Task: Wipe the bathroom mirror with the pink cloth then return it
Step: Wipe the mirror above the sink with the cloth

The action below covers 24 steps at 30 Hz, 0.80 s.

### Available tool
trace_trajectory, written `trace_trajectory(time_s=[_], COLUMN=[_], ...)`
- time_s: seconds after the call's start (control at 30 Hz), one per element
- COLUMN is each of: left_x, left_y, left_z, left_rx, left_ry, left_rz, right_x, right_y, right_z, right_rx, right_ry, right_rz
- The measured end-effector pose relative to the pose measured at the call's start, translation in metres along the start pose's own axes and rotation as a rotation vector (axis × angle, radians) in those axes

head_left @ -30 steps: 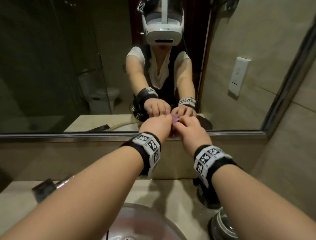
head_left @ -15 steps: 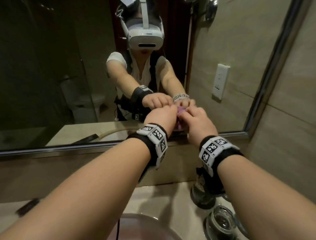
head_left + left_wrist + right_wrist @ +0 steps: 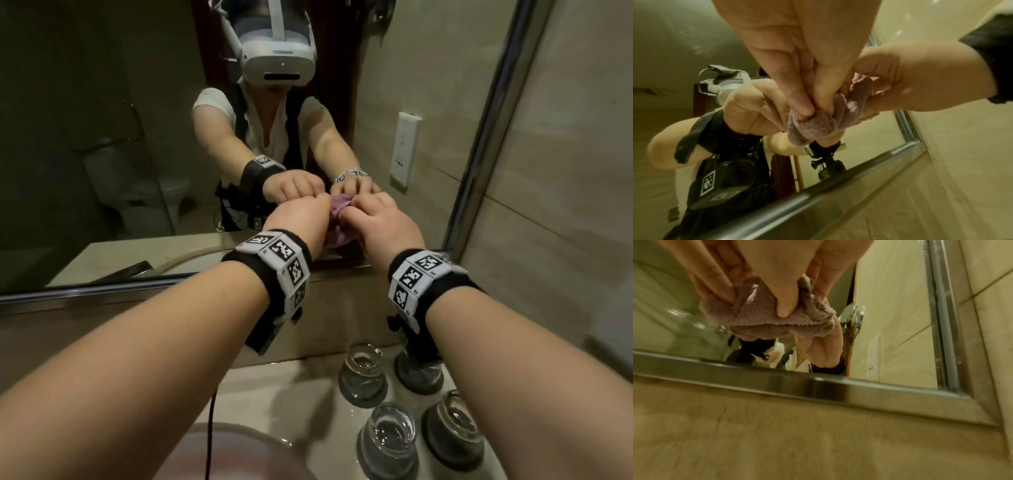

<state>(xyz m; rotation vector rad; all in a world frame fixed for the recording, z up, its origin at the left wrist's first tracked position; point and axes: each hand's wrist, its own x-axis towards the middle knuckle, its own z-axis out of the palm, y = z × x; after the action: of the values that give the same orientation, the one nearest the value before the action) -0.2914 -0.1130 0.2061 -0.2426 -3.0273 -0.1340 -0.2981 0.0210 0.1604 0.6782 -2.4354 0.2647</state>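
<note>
Pink cloth (image 3: 337, 219) is held bunched up at the middle of the frame, against the low part of the mirror (image 3: 102, 120). It is pinched by the left hand (image 3: 301, 219) and the right hand (image 3: 383, 219) together. Streaks may be left, because so little cloth lies flat. Glass cups (image 3: 363, 370) at the lower right could be knocked by a dropped arm.

The head camera is looking forward and down along both forearms at the mirror (image 3: 102, 137), taking in the countertop (image 3: 301, 411) below. Each wrist camera is sitting very close under its hand, facing up at the mirror's metal frame (image 3: 818, 194) (image 3: 797, 382); all three are sharing the bunched pink cloth (image 3: 337, 209) (image 3: 818, 123) (image 3: 760, 318)
</note>
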Motion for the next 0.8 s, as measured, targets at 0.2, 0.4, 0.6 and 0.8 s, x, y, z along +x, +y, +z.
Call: trace_trajectory(time_s=[0.2,0.4,0.6,0.8], left_x=[-0.010,-0.007,0.018,0.012], left_y=[0.025,0.032,0.060,0.067], left_z=[0.040,0.034,0.001,0.044], left_rx=[0.120,0.084,0.001,0.081], left_ry=[0.020,0.070,0.113,0.004], left_rz=[0.104,0.096,0.090,0.185], right_x=[-0.038,-0.020,-0.013,-0.041], right_y=[0.010,0.024,0.042,0.040], right_z=[0.023,0.007,-0.019,0.014], right_rx=[0.148,0.078,0.110,0.138], right_ry=[-0.096,-0.116,0.109,-0.062], right_rz=[0.257,0.273,0.339,0.518])
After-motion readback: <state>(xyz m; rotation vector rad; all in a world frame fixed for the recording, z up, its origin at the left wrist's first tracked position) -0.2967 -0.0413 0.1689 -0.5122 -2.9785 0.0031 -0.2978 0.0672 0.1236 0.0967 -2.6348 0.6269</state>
